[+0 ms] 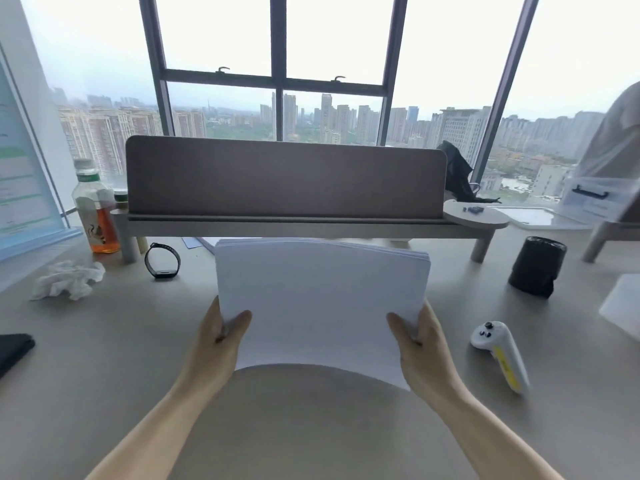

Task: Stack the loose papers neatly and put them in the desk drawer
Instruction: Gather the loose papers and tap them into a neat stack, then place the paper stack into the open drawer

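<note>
A stack of white papers (320, 299) is lifted off the grey desk (104, 358), held in front of me with its sheets roughly aligned and slightly bowed. My left hand (221, 336) grips the stack's left edge, thumb on top. My right hand (420, 336) grips the right edge the same way. More sheets (201, 242) lie flat on the desk under the shelf behind the stack. No drawer is in view.
A raised shelf with a brown panel (285, 176) spans the back. On the left stand a tea bottle (97, 209), a smart band (162, 260) and crumpled tissue (67, 278). On the right lie a white controller (500, 353) and a black roll (536, 266).
</note>
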Demonstrator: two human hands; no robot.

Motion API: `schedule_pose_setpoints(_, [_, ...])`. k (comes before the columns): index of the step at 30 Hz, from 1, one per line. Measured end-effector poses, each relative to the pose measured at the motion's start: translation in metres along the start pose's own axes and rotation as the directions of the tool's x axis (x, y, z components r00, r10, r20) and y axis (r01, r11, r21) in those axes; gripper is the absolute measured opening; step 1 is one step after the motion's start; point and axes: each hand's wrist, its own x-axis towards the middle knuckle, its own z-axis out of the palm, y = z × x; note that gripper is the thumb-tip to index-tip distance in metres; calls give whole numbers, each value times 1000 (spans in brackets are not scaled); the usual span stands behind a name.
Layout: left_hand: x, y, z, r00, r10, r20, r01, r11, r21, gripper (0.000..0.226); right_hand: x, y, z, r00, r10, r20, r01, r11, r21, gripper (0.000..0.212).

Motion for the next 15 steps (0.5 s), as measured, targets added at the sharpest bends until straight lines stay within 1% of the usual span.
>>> schedule_pose_setpoints(2, [2,15,8,1000,17,3,-17,999,-50,48,-5,-17,-21,999,-34,0,34,998,-49,34])
schedule_pose_setpoints(4, [4,40,22,998,40,45,-36,995,-95,47,-13,-37,-54,999,-41,2,41,997,-72,31])
schedule_pose_setpoints(5, [4,54,32,995,57,80,-48,993,-111,45,-17,-45,-75,999,-34,-18,33,998,-53,33])
schedule_pose_setpoints(8, [-2,93,79,973,121,197,-85,979,-186,37,-36,-63,-151,995,-18,-95,23,998,51,32])
schedule_pose_setpoints(11, [-19,123,145,925,168,340,-72,958,-277,37,-71,-75,-235,984,42,-174,-27,996,87,30])
schedule_pose_setpoints(12, [-28,131,169,909,177,377,-62,952,-299,38,-87,-80,-261,979,57,-198,-41,996,82,33])
schedule_pose_setpoints(14, [-50,144,216,863,162,479,15,939,-345,39,-123,-82,-308,962,128,-241,-117,991,62,53])
schedule_pose_setpoints(15, [-62,149,240,823,147,549,80,926,-368,38,-144,-81,-328,949,183,-258,-170,983,73,54])
